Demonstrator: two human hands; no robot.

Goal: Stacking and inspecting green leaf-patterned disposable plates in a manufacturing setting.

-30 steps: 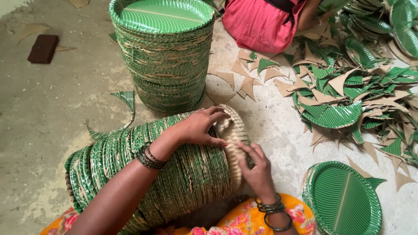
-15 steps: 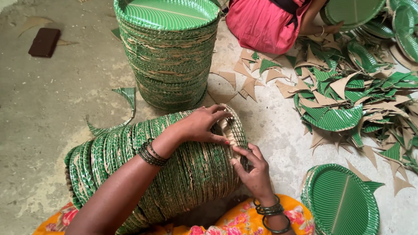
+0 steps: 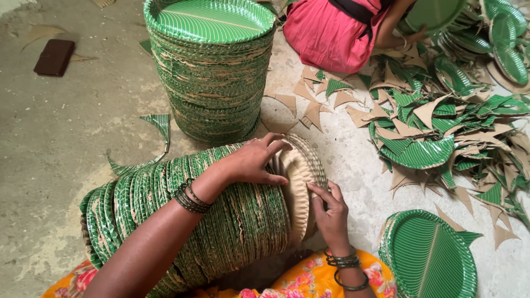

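**Both hands on the end of a lying stack of plates**

Both hands work at the same end of the long stack of green paper plates (image 3: 182,221), which lies on its side across my lap. My left hand (image 3: 251,161) rests flat on top of the stack near its end, fingers spread and not closed on anything. My right hand (image 3: 330,212) is at the brown back of the end plates (image 3: 298,182), with the fingers curled at their rim; I cannot tell if it really pinches a plate or only touches it. These end plates stand a little apart from the rest of the stack, so a gap shows between them.

The lower left part of this stack is cut off by the frame edge, and my arm hides part of its middle.

Just behind it stands an upright stack of the same plates (image 3: 212,72) on the concrete floor (image 3: 72,138), the top plate showing a green leaf pattern. At the lower right lies a low pile of plates (image 3: 428,256), face up. Further right there is a heap of green and brown cuttings (image 3: 452,127), with one plate lying among them. A person in a pink garment (image 3: 337,33) sits at the top, mostly out of view. A dark brown flat block (image 3: 54,57) lies at the upper left; I cannot make out what it is.
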